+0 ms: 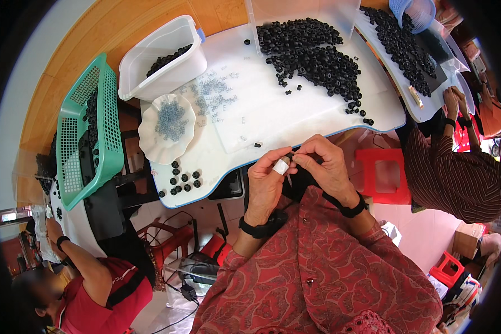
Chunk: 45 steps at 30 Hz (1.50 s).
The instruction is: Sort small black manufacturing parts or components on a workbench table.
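My left hand (267, 181) and my right hand (327, 170) meet in front of my chest, just off the table's near edge. Their fingertips pinch together around a small black part (291, 156), mostly hidden by the fingers. White tape wraps one finger of the left hand. On the white table (245, 131), a single black part (257, 145) lies just beyond my hands. Farther back spreads a large heap of black ring-shaped parts (317, 64). Small clear bluish pieces (214, 92) are scattered left of it, and more fill a scalloped white dish (148, 136).
Several black parts (185, 178) sit at the table's left corner. Beyond the dish stand a white tub (133, 67) and a green basket (67, 139). Co-workers sit at left (106, 289) and right (451, 167). A red stool (392, 195) stands right of me.
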Available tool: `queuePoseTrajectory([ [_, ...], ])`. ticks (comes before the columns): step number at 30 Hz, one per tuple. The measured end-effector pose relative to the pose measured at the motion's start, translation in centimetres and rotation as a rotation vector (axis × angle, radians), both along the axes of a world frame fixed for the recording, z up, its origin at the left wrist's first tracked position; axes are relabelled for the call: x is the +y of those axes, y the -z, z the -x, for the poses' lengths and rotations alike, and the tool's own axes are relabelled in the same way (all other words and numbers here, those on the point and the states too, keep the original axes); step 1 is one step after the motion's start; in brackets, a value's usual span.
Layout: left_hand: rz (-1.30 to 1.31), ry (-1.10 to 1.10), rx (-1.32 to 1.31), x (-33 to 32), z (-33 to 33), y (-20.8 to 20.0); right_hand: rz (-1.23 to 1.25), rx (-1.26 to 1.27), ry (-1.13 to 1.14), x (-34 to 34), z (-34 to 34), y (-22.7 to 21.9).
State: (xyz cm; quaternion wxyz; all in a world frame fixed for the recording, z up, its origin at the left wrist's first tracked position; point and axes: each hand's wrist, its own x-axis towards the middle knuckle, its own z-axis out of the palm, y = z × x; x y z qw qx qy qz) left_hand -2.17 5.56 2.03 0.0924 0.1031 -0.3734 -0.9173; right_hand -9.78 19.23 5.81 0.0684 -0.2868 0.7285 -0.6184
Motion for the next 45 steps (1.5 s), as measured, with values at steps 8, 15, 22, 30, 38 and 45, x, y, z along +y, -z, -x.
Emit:
queuePoseTrajectory([
  [8,-0.008,0.001,-0.010,0.1,0.1,-0.1,0.039,-0.077,-0.013,-0.1,0.0,0.1],
  [15,-0.017,0.007,0.010,0.1,0.2,-0.1,0.064,-0.143,-0.017,-0.1,0.0,0.5],
  [22,-0.192,0.055,-0.022,-0.1,0.3,0.5,0.159,-0.373,-0.038,-0.4,-0.2,0.4],
  [30,-0.333,0.092,-0.013,-0.5,0.2,0.9,0.129,-0.438,-0.036,-0.2,-0.4,-0.2],
  [38,-0.459,0.096,-0.016,-0.7,0.3,1.2,-0.006,0.095,0.001,-0.6,-0.5,-0.4],
  [45,-0.430,0.107,-0.027,-0.7,0.3,1.1,-0.134,0.320,0.068,-1.0,-0.6,-0.4],
])
